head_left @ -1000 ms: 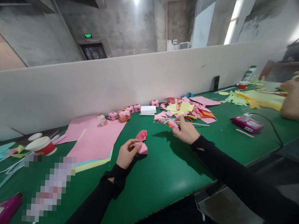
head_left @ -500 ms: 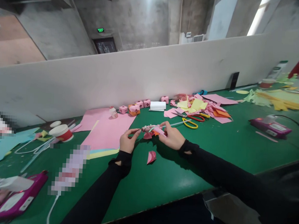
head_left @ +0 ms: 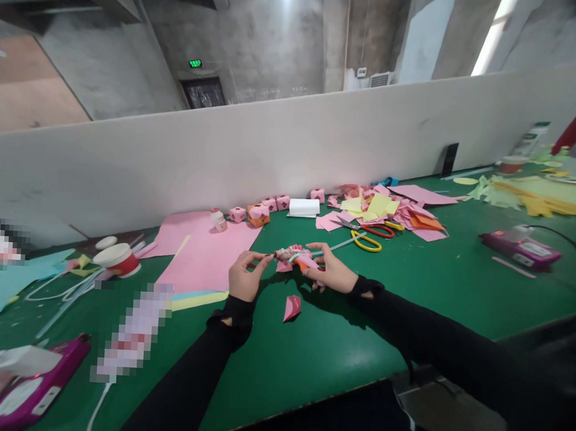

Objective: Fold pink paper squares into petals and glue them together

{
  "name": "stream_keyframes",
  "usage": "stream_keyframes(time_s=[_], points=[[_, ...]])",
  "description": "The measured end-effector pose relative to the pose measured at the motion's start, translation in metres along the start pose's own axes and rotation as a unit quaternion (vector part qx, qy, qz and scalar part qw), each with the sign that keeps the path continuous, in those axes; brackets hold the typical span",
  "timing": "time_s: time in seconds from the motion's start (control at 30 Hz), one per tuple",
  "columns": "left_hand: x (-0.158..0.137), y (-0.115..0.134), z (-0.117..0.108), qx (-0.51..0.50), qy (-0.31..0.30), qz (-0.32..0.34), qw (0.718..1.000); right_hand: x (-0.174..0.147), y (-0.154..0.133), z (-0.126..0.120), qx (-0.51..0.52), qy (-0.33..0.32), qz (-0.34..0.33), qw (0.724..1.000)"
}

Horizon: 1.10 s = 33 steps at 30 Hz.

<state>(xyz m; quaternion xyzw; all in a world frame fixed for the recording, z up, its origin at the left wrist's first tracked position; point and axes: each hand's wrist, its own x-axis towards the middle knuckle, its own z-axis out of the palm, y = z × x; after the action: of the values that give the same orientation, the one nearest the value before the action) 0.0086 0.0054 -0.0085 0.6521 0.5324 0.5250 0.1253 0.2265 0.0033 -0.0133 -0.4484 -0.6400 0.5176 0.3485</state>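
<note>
Between my hands, just above the green table, is a small pink paper craft piece (head_left: 293,253) with orange and pale green parts. My right hand (head_left: 334,269) is closed around its right side, fingers bent over the pink and orange paper. At its left tip, the thumb and forefinger of my left hand (head_left: 246,274) are pinched together; what lies between them is too small to make out. A pale strip (head_left: 344,241) runs out to the right behind my right hand. Below the piece, a folded pink paper scrap (head_left: 292,308) lies on the table.
Scissors with red and yellow handles (head_left: 366,240) lie beside a heap of paper scraps (head_left: 375,207). Pink sheets (head_left: 213,253), folded pink paper cubes (head_left: 269,205) and a small bottle (head_left: 218,220) are near the partition (head_left: 272,150). A paper cup (head_left: 117,259) stands left; a purple device (head_left: 520,247) lies right.
The pink paper piece has turned a little in my right hand, whose fingers have shifted around it. My left hand stays pinched at the left tip. The view has tilted slightly.
</note>
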Motion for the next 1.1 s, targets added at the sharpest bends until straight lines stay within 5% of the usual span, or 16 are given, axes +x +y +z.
stream_keyframes(time_s=[0.2, 0.5, 0.67, 0.9, 1.1], points=[[-0.002, 0.003, 0.001, -0.015, -0.012, 0.019, 1.0, 0.0, -0.004, 0.0, 0.091, -0.072, 0.036, 0.993], [-0.001, 0.009, 0.001, -0.027, -0.038, -0.013, 0.999, -0.007, -0.004, 0.01, 0.046, 0.025, -0.091, 0.994], [-0.001, 0.011, -0.001, -0.044, -0.048, -0.023, 0.998, -0.004, -0.005, 0.005, 0.092, -0.012, -0.016, 0.996], [0.001, 0.019, -0.01, -0.027, -0.057, 0.115, 0.991, -0.002, -0.007, -0.009, 0.174, -0.074, 0.016, 0.982], [0.001, 0.023, -0.017, 0.056, -0.093, 0.21, 0.972, 0.0, -0.007, -0.023, 0.134, -0.1, 0.01, 0.986]])
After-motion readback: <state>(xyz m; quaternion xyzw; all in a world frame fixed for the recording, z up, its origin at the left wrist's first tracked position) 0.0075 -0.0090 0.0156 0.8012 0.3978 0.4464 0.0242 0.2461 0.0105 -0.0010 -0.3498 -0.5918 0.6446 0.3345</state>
